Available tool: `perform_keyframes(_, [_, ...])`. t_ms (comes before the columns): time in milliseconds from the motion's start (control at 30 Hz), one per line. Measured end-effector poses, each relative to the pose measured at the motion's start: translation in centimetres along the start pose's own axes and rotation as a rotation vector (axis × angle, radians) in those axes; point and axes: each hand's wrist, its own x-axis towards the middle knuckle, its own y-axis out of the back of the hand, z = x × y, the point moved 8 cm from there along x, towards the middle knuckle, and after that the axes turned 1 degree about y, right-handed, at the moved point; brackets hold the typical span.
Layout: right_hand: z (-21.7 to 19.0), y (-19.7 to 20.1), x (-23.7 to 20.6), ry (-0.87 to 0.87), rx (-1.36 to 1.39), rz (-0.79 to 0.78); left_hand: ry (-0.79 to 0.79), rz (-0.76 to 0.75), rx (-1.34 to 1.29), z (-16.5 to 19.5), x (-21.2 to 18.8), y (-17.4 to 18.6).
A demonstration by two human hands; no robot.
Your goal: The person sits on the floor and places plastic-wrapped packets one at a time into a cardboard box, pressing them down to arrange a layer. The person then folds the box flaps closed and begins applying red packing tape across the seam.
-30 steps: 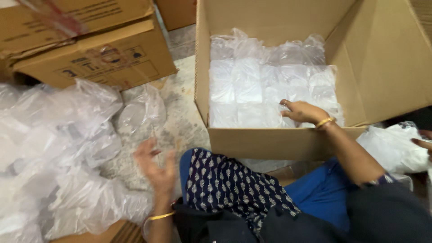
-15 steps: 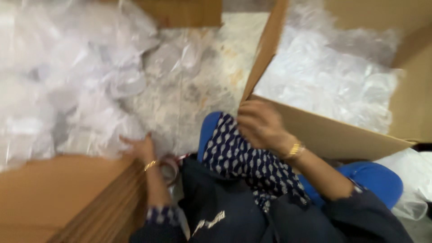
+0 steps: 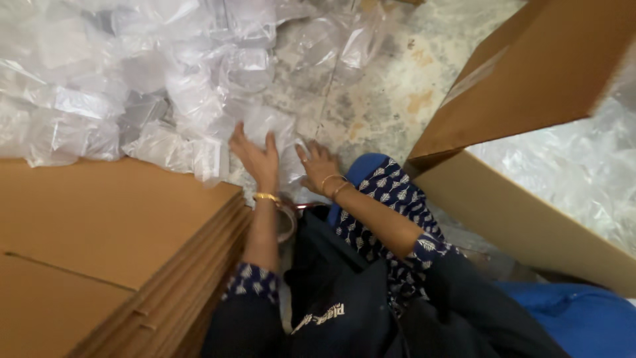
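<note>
Both my hands reach down to a clear plastic packet (image 3: 286, 142) lying on the mottled floor in front of my knee. My left hand (image 3: 257, 158) has its fingers spread and rests on the packet's left side. My right hand (image 3: 317, 163) presses on its right edge, fingers bent. Whether either hand has closed around the packet is not clear. Each wrist carries a gold bangle.
A heap of clear plastic packets (image 3: 119, 79) covers the floor at the upper left. A stack of flat cardboard sheets (image 3: 112, 252) lies at the left. An open cardboard box (image 3: 530, 219) holding packed plastic bags stands at the right.
The view has swung left and down, away from the box. My right hand left the box and came down to the floor beside my left hand, which reached forward to the packets.
</note>
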Motion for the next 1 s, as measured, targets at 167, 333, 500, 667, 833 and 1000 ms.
perform_keyframes(167, [-2.3,-1.3,1.9,0.157,-0.09,-0.079,0.108,-0.583,0.346,0.0,3.8,-5.6])
perform_keyframes(333, [-2.3,-1.8,1.5,0.184,-0.018,-0.129,0.107,-0.591,0.54,-0.8,3.1,-5.8])
perform_keyframes(500, [-1.3,-2.3,0.0,0.132,0.176,-0.087,0.028,-0.668,0.359,-3.7,2.8,-7.4])
perform_keyframes(667, [-0.6,-3.9,-1.6,0.12,0.021,-0.051,0.132,-0.619,0.142,-5.4,2.6,-7.2])
perform_keyframes(833, [6.2,0.5,-0.5,0.024,-0.148,0.026,0.089,-0.837,0.299,-3.2,-1.2,-8.6])
perform_keyframes(1000, [13.8,12.3,5.0,-0.211,0.196,0.335,0.051,-1.01,0.333,-1.1,-7.3,-8.8])
